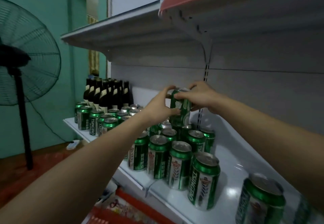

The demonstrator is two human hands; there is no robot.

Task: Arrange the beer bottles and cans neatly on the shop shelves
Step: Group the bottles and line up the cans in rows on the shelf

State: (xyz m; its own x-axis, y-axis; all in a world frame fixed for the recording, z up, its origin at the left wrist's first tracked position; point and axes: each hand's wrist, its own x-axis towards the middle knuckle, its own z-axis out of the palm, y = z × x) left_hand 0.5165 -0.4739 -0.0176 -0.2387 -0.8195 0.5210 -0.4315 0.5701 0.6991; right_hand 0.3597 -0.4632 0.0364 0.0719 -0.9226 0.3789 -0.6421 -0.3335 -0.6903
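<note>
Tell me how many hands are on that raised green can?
2. The left hand grips the can from its left side, and the right hand curls over its top from the right, above the cans standing on the shelf.

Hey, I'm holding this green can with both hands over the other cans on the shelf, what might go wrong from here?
Two likely risks. The held can hangs right above the packed cans; lowered crooked, it may tip neighbours like dominoes. Also, your right forearm passes just over the can near the shelf's front edge, so pulling back carelessly might knock it off. Both the left hand and right hand grip it, so slipping seems unlikely.
</note>
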